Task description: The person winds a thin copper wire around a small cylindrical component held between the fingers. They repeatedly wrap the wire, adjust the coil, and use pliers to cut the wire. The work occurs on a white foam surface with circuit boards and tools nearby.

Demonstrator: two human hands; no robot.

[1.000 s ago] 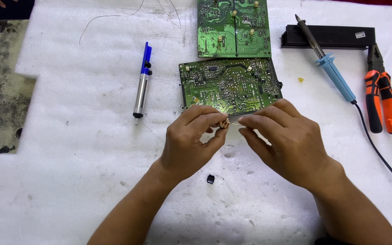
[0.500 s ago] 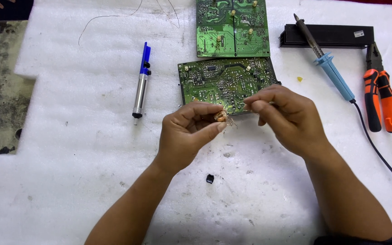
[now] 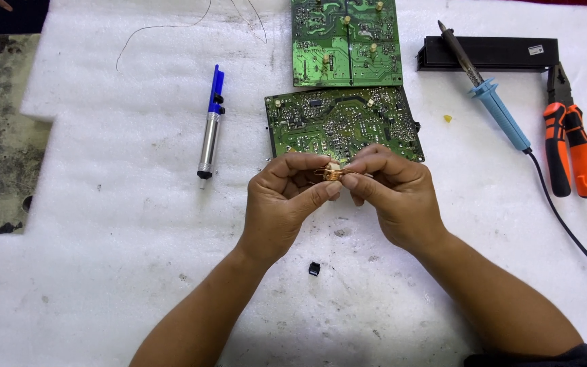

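Copper coil [image 3: 332, 174], one, pinched between both hands.
Two green circuit boards [image 3: 344, 122], one soldering iron [image 3: 490, 102]; left hand [image 3: 287, 204] and right hand [image 3: 392, 197] meet fingertip-to-fingertip, each grip grasping it.

Shiny copper coil [image 3: 332, 174], matt white foam [image 3: 103, 204]

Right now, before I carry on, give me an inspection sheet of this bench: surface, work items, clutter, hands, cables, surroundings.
Surface: white foam sheet, dirty specks near the middle.
Job's things: small copper-wound coil pinched between both hands; near circuit board just beyond them, second circuit board behind it.
Clutter: desoldering pump, soldering iron, orange pliers, black bar, small black part, yellow fleck.
Hands: left hand and right hand both grip the coil with their fingertips.
Cables: iron's black cord runs off right; thin wire at the far edge.
Surroundings: stained grey bench at left.
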